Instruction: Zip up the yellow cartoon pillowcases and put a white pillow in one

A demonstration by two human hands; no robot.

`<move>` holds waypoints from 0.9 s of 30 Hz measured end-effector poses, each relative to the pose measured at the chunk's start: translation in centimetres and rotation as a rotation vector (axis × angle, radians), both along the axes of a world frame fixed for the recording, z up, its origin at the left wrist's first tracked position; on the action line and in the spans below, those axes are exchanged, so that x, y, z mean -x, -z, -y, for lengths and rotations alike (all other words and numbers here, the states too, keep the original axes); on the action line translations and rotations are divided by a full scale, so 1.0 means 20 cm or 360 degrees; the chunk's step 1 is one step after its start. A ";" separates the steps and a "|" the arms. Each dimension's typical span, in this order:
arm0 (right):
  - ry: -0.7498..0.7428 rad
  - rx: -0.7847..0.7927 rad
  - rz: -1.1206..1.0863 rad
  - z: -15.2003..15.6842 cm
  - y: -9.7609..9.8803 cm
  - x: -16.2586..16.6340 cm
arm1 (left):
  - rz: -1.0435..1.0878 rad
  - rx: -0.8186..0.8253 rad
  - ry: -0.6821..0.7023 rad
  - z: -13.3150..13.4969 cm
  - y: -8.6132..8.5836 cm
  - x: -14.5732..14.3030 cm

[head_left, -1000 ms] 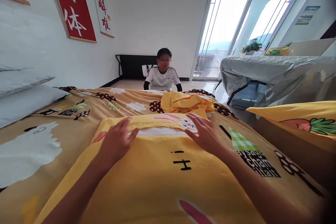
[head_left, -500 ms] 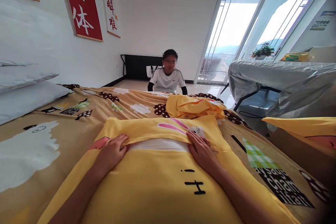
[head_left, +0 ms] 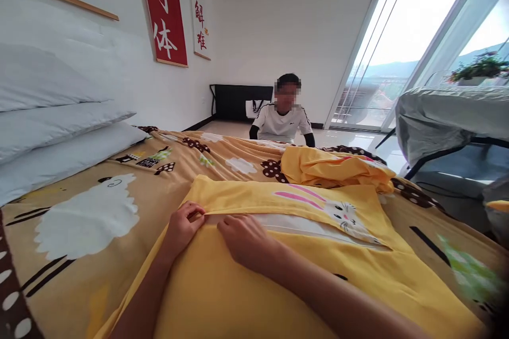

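A yellow pillowcase (head_left: 254, 286) with a printed rabbit lies in front of me, a pillow inside it. Through the long slit across it, the white pillow (head_left: 292, 221) shows. At the slit's left end, my left hand (head_left: 183, 229) pinches the pillowcase's edge between thumb and fingers. Just to the right, my right hand (head_left: 248, 241) has its fingers curled over the slit's near edge, closed on the cloth; its fingertips are partly hidden. Toward the right the slit gapes, and the flap with the rabbit lies beyond it.
A patterned brown blanket (head_left: 170, 169) covers the bed. Crumpled yellow cloth (head_left: 338, 167) lies beyond the pillowcase. White pillows (head_left: 79, 151) are stacked at left. Another person (head_left: 282, 122) is at the bed's far side. A plastic-covered table (head_left: 457, 111) stands at right.
My right hand has moved left along the slit, from the rabbit print to near my left hand. My left hand now pinches the edge instead of lying flat. The view has turned left.
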State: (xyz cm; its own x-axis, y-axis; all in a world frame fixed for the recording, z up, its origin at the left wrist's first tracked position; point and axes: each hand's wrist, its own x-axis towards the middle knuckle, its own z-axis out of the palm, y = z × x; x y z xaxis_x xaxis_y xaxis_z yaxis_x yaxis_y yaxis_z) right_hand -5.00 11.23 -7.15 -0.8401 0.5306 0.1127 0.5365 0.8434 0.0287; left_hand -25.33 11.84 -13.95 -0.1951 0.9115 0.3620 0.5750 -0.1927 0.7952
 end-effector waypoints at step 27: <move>0.0440 0.0283 -0.0163 -0.16 0.12 0.34 | 0.0221 0.0019 0.0016 0.03 0.00 0.02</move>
State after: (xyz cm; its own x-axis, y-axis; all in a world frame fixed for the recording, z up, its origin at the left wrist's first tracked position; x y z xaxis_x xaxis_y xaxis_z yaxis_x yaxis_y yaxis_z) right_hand -11.80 14.40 -9.61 -0.6511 0.7554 0.0743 0.7379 0.6529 -0.1712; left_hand -25.72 11.15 -14.00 -0.2336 0.9177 0.3214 0.4573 -0.1880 0.8692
